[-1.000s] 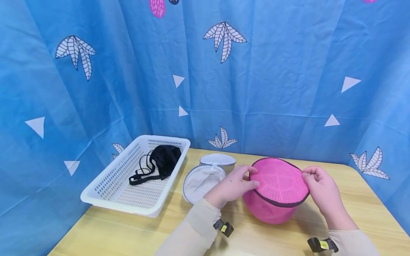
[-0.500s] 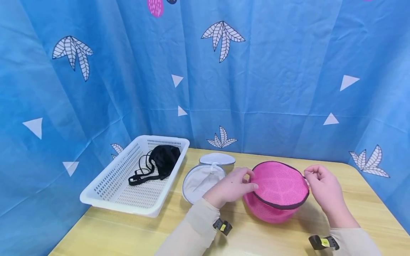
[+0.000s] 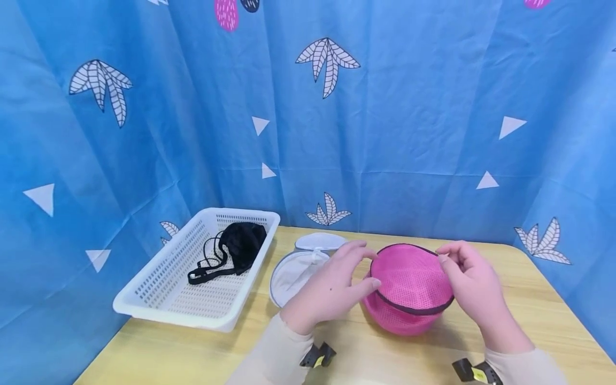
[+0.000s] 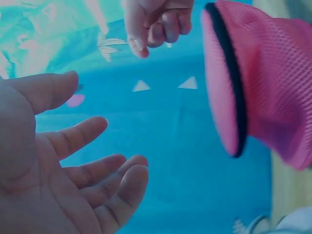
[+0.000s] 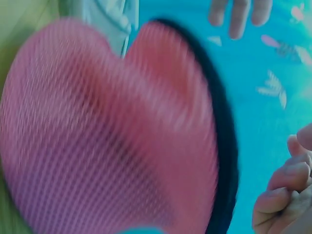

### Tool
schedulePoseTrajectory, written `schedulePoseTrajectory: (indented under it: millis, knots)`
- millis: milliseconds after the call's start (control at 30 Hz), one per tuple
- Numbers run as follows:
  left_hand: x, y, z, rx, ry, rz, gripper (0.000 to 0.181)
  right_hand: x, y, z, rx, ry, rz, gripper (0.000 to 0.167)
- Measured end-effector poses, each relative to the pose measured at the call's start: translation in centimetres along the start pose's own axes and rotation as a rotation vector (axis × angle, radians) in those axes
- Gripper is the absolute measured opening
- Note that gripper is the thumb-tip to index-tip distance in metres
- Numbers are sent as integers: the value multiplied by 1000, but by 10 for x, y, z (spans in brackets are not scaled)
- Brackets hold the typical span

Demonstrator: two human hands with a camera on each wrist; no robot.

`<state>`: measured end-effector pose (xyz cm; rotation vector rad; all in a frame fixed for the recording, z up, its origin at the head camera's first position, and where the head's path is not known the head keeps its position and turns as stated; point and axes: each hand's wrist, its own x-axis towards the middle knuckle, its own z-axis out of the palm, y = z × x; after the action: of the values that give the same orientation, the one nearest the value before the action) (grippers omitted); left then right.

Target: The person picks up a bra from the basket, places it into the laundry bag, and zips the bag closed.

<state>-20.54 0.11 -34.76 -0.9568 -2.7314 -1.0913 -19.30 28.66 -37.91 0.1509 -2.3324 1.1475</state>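
Note:
A round pink mesh laundry bag (image 3: 409,278) with a dark band around its top stands on the table, its top covered by pink mesh. At its left side my left hand (image 3: 332,289) is spread, fingers apart; the left wrist view shows a gap between this hand (image 4: 73,161) and the bag (image 4: 278,73). My right hand (image 3: 474,283) hovers by the bag's right rim, fingers loosely bent. In the right wrist view that hand (image 5: 287,190) stands clear of the dark band and nothing shows in its fingers.
A white mesh bag (image 3: 289,280) with its lid (image 3: 320,240) folded back lies partly behind my left hand. A white plastic basket (image 3: 168,318) at the left holds a black cloth item (image 3: 243,243) with cords and a strap. A blue curtain (image 3: 409,133) hangs behind the table (image 3: 534,299).
My left hand has let go of the pink bag's rim and spread its fingers. The right hand has come away from the pinch at the right rim. The head view has shifted slightly.

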Motion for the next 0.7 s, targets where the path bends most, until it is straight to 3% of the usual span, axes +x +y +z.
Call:
schedulePoseTrajectory:
  millis: [133,300,400,533,633,700]
  knots:
    - [-17,-1,-20,66,79,13,47,-9,-21,8,121,-125,-47,11]
    - [-24,-15,-44,142,128,3,46,-21,-44,16,246,-282,-148,18]
    - [-28,-25,-59,158,163,-49,47,-23,-54,26,227,-381,-212,17]
    - [-34,-40,-74,170,186,-115,47,-23,-66,48,112,-517,-222,17]
    - [-34,-50,-81,189,178,-140,47,-19,-77,71,53,-579,-162,21]
    - [-33,-55,-86,188,184,-149,46,-14,-83,94,36,-573,-110,25]
